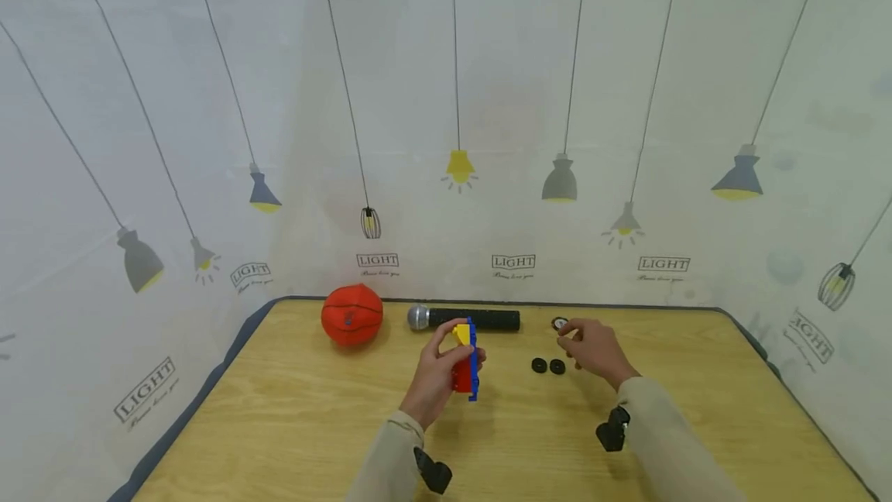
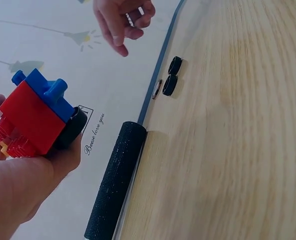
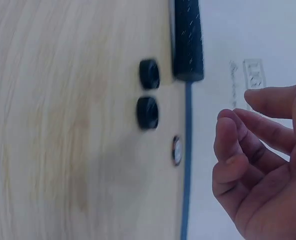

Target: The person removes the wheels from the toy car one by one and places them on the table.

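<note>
My left hand (image 1: 433, 379) holds a toy vehicle (image 1: 462, 376) of red, yellow and blue building blocks, raised over the table, thumb on its near side. In the left wrist view a black wheel (image 2: 73, 129) sits against the blue base (image 2: 51, 94), partly hidden by the hand. Above the table at the right is my right hand (image 1: 596, 349), its fingers loosely bent and nothing between them in the right wrist view. Beside its fingertips in the head view lies a small dark-rimmed disc (image 3: 177, 150) with a pale centre. Two black toy wheels (image 3: 148, 113) lie nearby.
Toward the table's back edge lies a microphone (image 1: 481, 320) with a black handle and silver head. Left of it sits a red ball (image 1: 352, 316) with dark lines. A pale curtain (image 1: 516, 215) printed with lamps surrounds the wooden table (image 1: 293, 424).
</note>
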The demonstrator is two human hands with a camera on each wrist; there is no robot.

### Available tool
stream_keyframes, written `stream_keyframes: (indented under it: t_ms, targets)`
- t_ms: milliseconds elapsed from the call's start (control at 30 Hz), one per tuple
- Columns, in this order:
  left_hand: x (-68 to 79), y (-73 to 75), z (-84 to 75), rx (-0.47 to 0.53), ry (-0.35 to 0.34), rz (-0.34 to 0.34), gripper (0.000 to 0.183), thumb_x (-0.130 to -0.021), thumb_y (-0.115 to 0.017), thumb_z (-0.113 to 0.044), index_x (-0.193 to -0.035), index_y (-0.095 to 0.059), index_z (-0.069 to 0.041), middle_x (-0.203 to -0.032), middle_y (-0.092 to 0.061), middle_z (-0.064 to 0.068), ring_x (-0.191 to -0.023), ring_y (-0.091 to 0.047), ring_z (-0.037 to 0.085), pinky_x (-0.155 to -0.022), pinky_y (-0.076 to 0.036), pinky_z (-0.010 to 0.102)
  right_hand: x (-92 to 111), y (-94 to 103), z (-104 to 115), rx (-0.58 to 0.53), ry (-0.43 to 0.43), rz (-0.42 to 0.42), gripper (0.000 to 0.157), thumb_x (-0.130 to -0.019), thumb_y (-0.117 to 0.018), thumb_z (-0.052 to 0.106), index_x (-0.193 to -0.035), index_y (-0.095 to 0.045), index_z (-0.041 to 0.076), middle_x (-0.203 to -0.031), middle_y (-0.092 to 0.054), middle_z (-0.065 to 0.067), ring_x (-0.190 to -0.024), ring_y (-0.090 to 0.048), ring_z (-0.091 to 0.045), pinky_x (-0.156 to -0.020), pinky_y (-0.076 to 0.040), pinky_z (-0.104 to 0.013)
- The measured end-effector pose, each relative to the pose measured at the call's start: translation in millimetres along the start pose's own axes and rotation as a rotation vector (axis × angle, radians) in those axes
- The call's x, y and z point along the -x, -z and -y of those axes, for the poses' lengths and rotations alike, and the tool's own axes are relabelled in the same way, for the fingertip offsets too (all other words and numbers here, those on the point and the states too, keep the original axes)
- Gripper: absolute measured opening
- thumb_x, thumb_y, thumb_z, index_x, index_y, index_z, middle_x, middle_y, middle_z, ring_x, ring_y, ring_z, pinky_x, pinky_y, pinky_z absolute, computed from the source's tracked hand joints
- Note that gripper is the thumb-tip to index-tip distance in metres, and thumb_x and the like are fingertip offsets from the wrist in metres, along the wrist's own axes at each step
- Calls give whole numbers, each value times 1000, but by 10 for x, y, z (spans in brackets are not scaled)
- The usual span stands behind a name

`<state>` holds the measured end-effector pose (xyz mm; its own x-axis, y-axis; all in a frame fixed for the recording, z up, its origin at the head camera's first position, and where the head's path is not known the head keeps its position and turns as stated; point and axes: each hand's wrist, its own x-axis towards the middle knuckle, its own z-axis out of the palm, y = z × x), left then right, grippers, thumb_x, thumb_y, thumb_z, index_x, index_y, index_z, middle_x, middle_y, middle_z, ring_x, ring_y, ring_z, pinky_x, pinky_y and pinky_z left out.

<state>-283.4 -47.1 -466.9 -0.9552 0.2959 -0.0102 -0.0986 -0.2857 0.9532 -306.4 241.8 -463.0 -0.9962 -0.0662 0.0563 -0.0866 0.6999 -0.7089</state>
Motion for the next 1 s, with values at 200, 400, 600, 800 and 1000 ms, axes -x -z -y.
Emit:
stream_keyframes:
  t_ms: [200,400,600,800,1000]
  targets:
    - [32,12,-16,-3,7,-13,49,-101,-57,-16,-147,-42,-22,-109,-72,10,-105,-69,23,-103,-53,45,50,-135,289,-95,63,23,21,-98,-62,15,-112,-70,3,-76,-69,-13,-57,-63,-29,-54,-49,-30]
    - [1,-27,-23,-13,-3,-28,46,-102,-56,-17,-145,-44,-23,-108,-72,8,-104,-69,24,-102,-53,47,152,-307,517,-215,160,72,17,-97,-64,13,-110,-70,4,-77,-67,-15,-57,-60,-23,-54,-51,-30]
    - [-25,-63,-54,-30,-4,-40,47,-103,-54,-19,-148,-41,-22,-110,-71,9,-106,-68,25,-92,-55,37,251,-518,680,-283,238,86,19,-96,-67,14,-111,-69,3,-84,-68,-17,-59,-60,-24,-53,-49,-26]
    - [-31,-55,-29,3,32,-53,42,-107,-44,-22,-148,-42,-23,-135,-54,22,-110,-64,23,-88,-53,33,358,-654,815,-342,206,61,21,-94,-69,12,-115,-69,7,-91,-69,-13,-61,-61,-16,-57,-56,-30]
    - [-35,-72,-38,49,33,-36,44,-106,-39,-21,-150,-41,-21,-134,-52,16,-112,-61,23,-90,-51,30,412,-710,849,-381,201,44,31,-91,-74,16,-120,-66,7,-93,-69,-11,-65,-63,-17,-62,-60,-36]
